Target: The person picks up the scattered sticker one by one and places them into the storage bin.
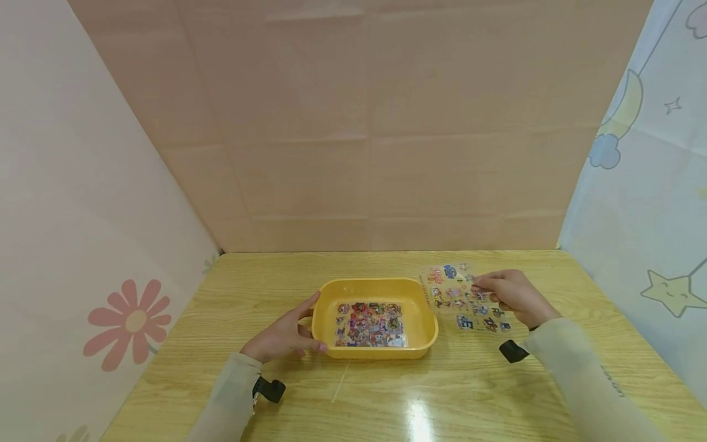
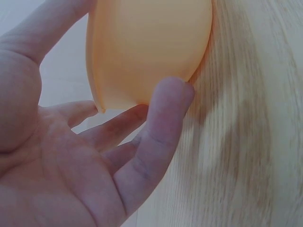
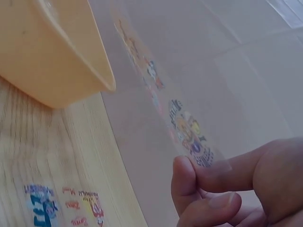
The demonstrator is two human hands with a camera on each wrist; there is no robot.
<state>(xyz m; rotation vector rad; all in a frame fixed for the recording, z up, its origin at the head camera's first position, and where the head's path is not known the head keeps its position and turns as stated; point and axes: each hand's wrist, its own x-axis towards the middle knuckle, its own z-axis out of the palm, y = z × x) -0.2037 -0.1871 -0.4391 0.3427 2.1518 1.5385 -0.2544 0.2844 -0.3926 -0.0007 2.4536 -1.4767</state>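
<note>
A yellow plastic tray (image 1: 375, 353) stands on the table, with colourful clear sticker sheets (image 1: 369, 325) lying in it. My left hand (image 1: 284, 334) holds the tray's left end, thumb and fingers spread round its wall; the left wrist view shows fingertips on the tray's outside (image 2: 147, 52). My right hand (image 1: 513, 296) pinches a clear sticker sheet (image 1: 446, 288) by its edge between thumb and fingers. This sheet is lifted and tilted beside the tray's right end, seen nearly edge-on in the right wrist view. Below it, another sticker sheet (image 1: 486, 322) lies on the table.
The wooden table (image 1: 265, 270) runs back to a plain beige cloth wall (image 1: 364, 153). Printed cloths close off both sides, with a flower (image 1: 135, 322) at left and a star (image 1: 671, 293) at right. Each wrist bears a black strap piece.
</note>
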